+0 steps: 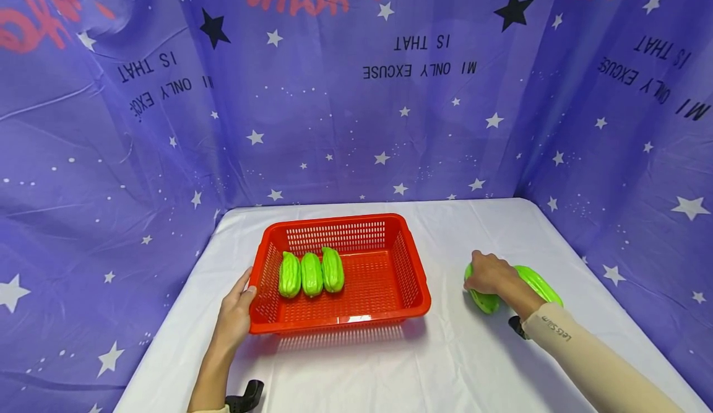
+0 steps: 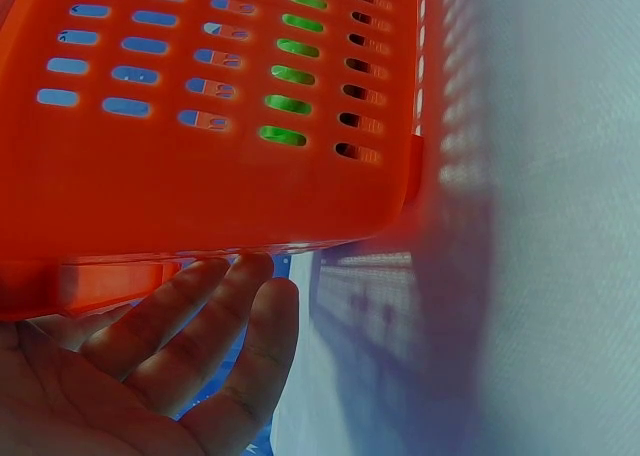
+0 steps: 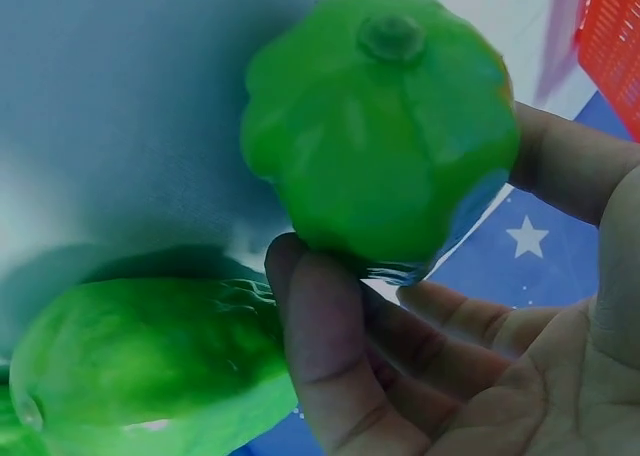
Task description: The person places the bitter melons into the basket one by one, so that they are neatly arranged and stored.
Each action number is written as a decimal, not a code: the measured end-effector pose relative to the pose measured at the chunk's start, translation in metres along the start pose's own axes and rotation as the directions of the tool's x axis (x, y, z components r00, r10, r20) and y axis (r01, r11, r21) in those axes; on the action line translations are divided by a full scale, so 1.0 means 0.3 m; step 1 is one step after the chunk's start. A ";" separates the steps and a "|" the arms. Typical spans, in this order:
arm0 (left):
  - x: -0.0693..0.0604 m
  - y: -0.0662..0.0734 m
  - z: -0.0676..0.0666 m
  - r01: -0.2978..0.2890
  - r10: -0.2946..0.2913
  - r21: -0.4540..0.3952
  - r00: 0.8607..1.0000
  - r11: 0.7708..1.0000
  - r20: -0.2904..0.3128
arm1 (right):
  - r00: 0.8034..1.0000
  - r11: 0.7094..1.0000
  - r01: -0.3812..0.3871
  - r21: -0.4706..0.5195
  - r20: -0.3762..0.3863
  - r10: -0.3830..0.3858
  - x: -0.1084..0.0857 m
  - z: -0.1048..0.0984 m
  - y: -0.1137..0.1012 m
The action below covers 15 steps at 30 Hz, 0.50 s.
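A red plastic basket [image 1: 362,321] with slotted walls stands left of the table's middle. Three bright green ridged gourds [image 1: 312,275] lie side by side in its left half. My left hand [image 1: 234,317] holds the basket's left rim, thumb on top; its fingers [image 2: 255,326] curl beneath the rim in the left wrist view. Over on the right, my right hand [image 1: 492,275] grips another green gourd [image 3: 385,126] between thumb and fingers. Close beside it lies a further gourd [image 1: 539,284], partly covered by the forearm; a sliver of green shows past it in the right wrist view.
A white cloth [image 1: 440,363] covers the table. Purple star-printed curtains [image 1: 334,122] hang behind it and along both sides. Dark wrist devices [image 1: 245,396] are on both wrists.
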<state>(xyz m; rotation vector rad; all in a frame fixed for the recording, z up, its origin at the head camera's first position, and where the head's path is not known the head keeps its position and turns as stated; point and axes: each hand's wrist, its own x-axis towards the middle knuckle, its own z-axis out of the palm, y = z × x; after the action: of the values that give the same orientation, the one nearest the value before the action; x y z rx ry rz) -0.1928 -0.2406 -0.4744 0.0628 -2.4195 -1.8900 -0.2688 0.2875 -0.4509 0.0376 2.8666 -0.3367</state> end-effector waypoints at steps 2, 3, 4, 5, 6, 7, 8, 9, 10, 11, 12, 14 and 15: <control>0.000 0.000 0.000 -0.005 0.005 0.006 1.000 1.000 0.000 | 1.000 1.000 0.000 0.002 -0.002 0.000 0.000 -0.002 0.001; 0.001 0.000 0.001 -0.008 0.008 0.009 1.000 1.000 -0.001 | 1.000 1.000 0.002 0.005 -0.001 -0.002 -0.001 -0.004 0.000; 0.001 0.000 0.001 -0.010 0.010 0.010 1.000 1.000 -0.002 | 1.000 1.000 0.002 0.008 -0.001 -0.002 -0.001 -0.008 -0.001; 0.001 -0.001 0.002 -0.012 0.012 0.010 1.000 1.000 -0.004 | 1.000 1.000 0.003 0.013 0.002 -0.003 -0.002 -0.011 -0.003; 0.001 -0.001 0.002 -0.012 0.012 0.009 1.000 1.000 -0.005 | 1.000 1.000 0.004 0.021 0.006 -0.004 -0.003 -0.015 -0.005; 0.001 -0.001 0.003 -0.013 0.013 0.007 1.000 1.000 -0.006 | 1.000 1.000 0.008 0.030 0.007 -0.008 -0.003 -0.020 -0.007; 0.001 -0.001 0.003 -0.013 0.013 0.010 1.000 1.000 -0.007 | 1.000 0.999 0.014 0.038 0.007 -0.014 -0.003 -0.025 -0.009; 0.001 -0.001 0.003 -0.014 0.014 0.010 1.000 1.000 -0.008 | 1.000 0.999 0.021 0.045 0.006 -0.021 -0.003 -0.030 -0.011; 0.001 -0.001 0.003 -0.011 0.011 0.010 1.000 1.000 -0.008 | 1.000 0.998 0.027 0.053 0.006 -0.027 -0.002 -0.035 -0.013; 0.001 -0.001 0.003 -0.009 0.009 0.011 1.000 1.000 -0.008 | 0.999 0.998 0.033 0.060 0.006 -0.034 -0.001 -0.041 -0.016; 0.000 0.000 0.002 -0.006 0.006 0.016 1.000 1.000 -0.008 | 0.999 0.997 0.041 0.068 0.006 -0.041 0.000 -0.047 -0.019; -0.001 0.001 0.001 0.000 0.000 0.024 1.000 1.000 -0.006 | 0.999 0.995 0.052 0.084 0.005 -0.052 0.002 -0.062 -0.028; -0.001 0.002 0.000 0.003 -0.003 0.024 1.000 1.000 -0.005 | 0.998 0.994 0.055 0.094 0.007 -0.056 0.003 -0.072 -0.034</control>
<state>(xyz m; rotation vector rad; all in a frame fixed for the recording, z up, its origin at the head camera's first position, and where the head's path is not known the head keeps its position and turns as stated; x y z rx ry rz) -0.1924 -0.2405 -0.4740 0.0725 -2.4402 -1.8594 -0.2757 0.2825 -0.4286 -0.0268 2.8448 -0.4813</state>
